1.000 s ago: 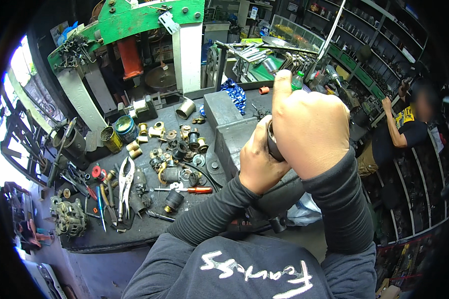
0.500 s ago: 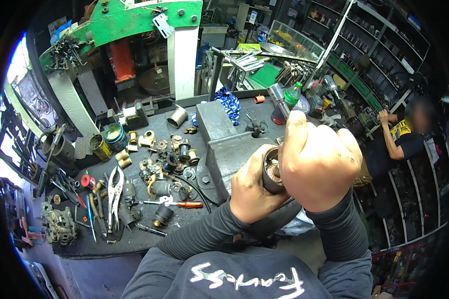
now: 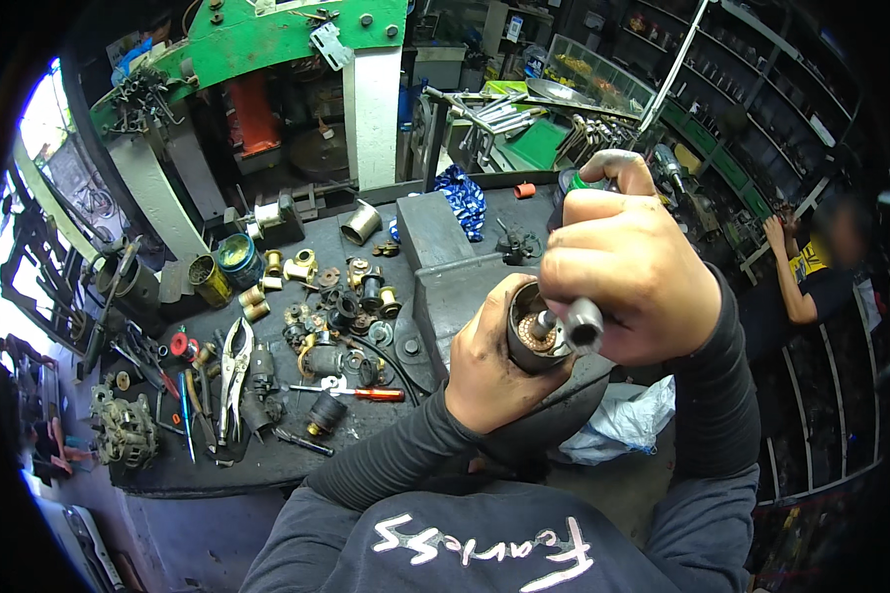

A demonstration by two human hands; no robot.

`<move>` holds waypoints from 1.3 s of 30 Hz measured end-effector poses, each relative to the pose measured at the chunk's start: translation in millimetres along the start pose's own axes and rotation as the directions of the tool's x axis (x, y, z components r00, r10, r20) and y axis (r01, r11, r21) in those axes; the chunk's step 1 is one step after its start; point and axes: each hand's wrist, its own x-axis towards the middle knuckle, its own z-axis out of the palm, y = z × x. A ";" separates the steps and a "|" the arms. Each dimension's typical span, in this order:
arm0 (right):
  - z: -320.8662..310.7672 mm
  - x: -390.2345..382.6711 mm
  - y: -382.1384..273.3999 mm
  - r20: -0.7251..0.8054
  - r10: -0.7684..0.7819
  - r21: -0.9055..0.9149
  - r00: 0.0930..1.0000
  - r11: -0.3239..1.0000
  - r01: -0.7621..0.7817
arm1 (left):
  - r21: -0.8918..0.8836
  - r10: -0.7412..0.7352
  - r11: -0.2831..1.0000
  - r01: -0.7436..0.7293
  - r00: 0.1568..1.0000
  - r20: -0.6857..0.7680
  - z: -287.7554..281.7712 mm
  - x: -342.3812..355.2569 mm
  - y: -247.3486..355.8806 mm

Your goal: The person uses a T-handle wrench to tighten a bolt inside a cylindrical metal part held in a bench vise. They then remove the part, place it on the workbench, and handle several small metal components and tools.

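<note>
My left hand [image 3: 487, 368] is wrapped round a dark cylindrical motor housing [image 3: 520, 348], its open end facing up. Inside the housing, a copper-coloured ringed core [image 3: 536, 334] with a metal shaft shows. Directly above it, my right hand [image 3: 635, 265] is closed round a steel tool with a round hollow end [image 3: 584, 326]. That end sticks out below the fingers, beside the housing's rim; the rest of the tool is mostly covered by the hand. Under both hands stands a grey metal vise or anvil block [image 3: 470, 292].
The dark workbench [image 3: 297, 474] carries brass bushings [image 3: 299, 265], locking pliers [image 3: 234, 376], an orange-handled screwdriver [image 3: 378, 394], cans [image 3: 208, 281] and a greasy motor part [image 3: 124, 427]. A white plastic bag [image 3: 618, 425] lies at right. Another person [image 3: 811, 267] stands near the shelves.
My right hand has turned, and the tool's hollow end has swung from beyond the hand down to beside the housing. The housing's inside shows more now. My left hand keeps its hold.
</note>
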 end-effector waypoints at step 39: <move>-23.7 6.9 -7.9 0.167 0.131 -0.046 0.977 0.991 -0.125 | 0.190 0.122 0.975 -0.115 0.992 -0.024 1.1 1.6 8.6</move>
